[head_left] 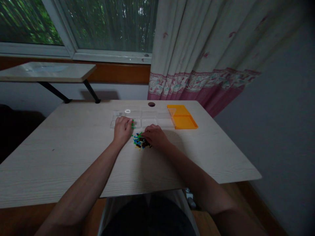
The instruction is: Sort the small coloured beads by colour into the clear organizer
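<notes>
A small heap of tiny plastic pieces [139, 141], blue, green, yellow and dark, lies on the table; they look like small building bricks. My right hand [156, 136] reaches into its right side, fingers pinched downward, and what they grip is hidden. Behind the heap is a clear plastic tray with compartments [149, 122]. My left hand [122, 129] rests over the tray's near left part with its fingers curled. A few green pieces [133, 124] show right by its fingertips; whether they are held or lie in the compartment is unclear.
An orange tray [183, 117] stands at the back right, with the clear tray's right end against it. A cable hole [151, 104] is near the table's [73, 157] back edge. A raised shelf [49, 72] on black legs stands at the back left. Curtains [177, 49] hang behind.
</notes>
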Tool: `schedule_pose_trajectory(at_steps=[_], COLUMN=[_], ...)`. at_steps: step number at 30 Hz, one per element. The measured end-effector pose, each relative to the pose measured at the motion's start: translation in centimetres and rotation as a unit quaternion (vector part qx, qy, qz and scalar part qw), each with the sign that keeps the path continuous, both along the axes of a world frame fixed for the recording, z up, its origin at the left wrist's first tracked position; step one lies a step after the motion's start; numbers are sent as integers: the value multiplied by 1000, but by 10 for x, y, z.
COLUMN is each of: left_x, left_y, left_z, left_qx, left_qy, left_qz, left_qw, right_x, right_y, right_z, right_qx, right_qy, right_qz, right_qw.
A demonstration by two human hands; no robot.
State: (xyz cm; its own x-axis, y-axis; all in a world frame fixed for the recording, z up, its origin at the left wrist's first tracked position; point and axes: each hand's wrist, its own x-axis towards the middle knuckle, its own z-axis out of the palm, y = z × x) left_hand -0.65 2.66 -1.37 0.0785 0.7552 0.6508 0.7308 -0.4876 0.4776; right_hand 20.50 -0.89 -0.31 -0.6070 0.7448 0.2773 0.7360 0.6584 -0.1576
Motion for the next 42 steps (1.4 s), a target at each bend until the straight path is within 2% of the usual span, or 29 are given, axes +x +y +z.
schedule_pose_trajectory(at_steps=[6,16,27,35,40,42], left_x=[0,0,-1,-1,-9,-13], left_y=[-2,-2,-2,-1,3,6], left_z=[1,-1,0,0,-3,-4], left_qx=[4,0,-8,-12,-6,-6], left_qy=[2,-8,-9,-11,-5,-3], left_qz=[3,-1,1,-2,15,23], left_qw=[1000,1000,1000,1000,1000,1000], right_x=[-5,-10,-14,-11,-2,0], right_y=[-1,-4,-6,0,6,7], right_z=[5,15,17,4,1,1], right_qx=[12,19,33,-15,-26,-61], right_qy=[-28,-70,-83,18,161,217], right_qz=[-21,-15,-17,-29,-39,-54], right_qw=[999,997,996,999,986,973])
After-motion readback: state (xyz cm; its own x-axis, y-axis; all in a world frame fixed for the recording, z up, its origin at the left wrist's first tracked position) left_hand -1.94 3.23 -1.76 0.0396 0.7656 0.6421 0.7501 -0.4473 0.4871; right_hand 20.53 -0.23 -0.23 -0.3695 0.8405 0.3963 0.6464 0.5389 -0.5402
